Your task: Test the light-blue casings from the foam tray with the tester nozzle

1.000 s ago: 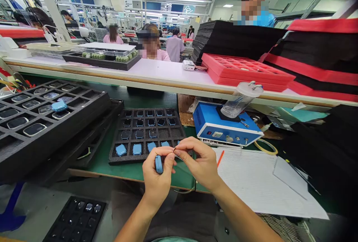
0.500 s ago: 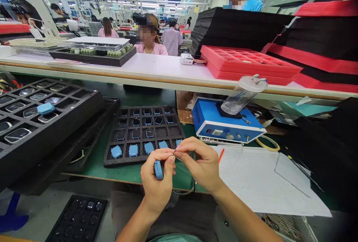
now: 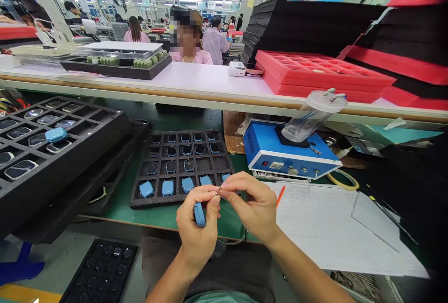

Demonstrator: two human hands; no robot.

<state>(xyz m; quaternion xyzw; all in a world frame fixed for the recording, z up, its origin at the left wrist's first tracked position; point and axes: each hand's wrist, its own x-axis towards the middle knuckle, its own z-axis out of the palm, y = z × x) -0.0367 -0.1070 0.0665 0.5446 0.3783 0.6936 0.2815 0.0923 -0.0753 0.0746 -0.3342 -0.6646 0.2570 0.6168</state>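
Curled in the palm of my left hand [image 3: 198, 221] is a blue smartwatch case [image 3: 199, 214], held on edge. The thumb and forefinger of that same hand pinch one end of a tiny thin part [image 3: 219, 191], too small to name. My right hand [image 3: 250, 205] is closed on the other end of it, fingertips almost touching the left ones. Just beyond my hands lies a black foam tray [image 3: 136, 199] with blue watch cases [image 3: 168, 187] in its front row and dark-faced ones [image 3: 171, 166] in the rows behind.
Left, stacked black foam trays [image 3: 101, 137] hold watch frames, with a blue case [image 3: 56, 135] on top. Right are a blue control box [image 3: 266, 146], a clear cylinder [image 3: 303, 118], papers [image 3: 315, 228] and a tape roll [image 3: 345, 180]. Red foam trays [image 3: 315, 79] stand on the shelf, with co-workers beyond.
The camera view has shifted slightly, so the box and papers appear further right. Both hands keep nearly the same pose and hold.
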